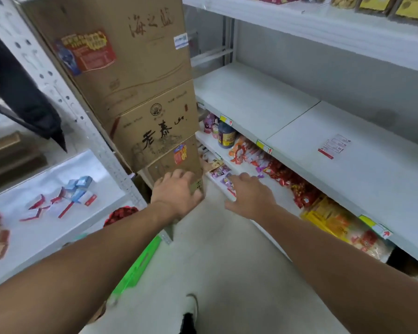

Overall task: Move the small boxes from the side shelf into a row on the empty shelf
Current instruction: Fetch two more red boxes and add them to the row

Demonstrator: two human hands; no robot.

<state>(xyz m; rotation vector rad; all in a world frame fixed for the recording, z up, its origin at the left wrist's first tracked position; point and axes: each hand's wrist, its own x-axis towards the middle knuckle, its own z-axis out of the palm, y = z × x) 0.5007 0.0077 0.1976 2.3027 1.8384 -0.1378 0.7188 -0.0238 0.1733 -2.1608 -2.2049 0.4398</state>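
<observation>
Several small boxes (65, 198), red-and-white and blue-and-white, lie scattered on the white side shelf (46, 232) at the left. The empty shelf (311, 145) runs along the right, bare but for a red-and-white paper label (333, 146). My left hand (176, 191) is stretched forward, fingers spread, in front of the lowest cardboard carton (176, 162) of a tall stack; whether it touches the carton is unclear. My right hand (249, 195) reaches forward with fingers apart and holds nothing, hovering near the lower right shelf's edge.
The stack of brown cartons (135, 75) stands straight ahead between the two shelf units. Under the empty shelf, a shelf holds a dark bottle (226, 136), red snack packs (287, 179) and yellow packets (331, 218). A black bag (19, 97) hangs at the left. Grey floor (227, 261) lies between.
</observation>
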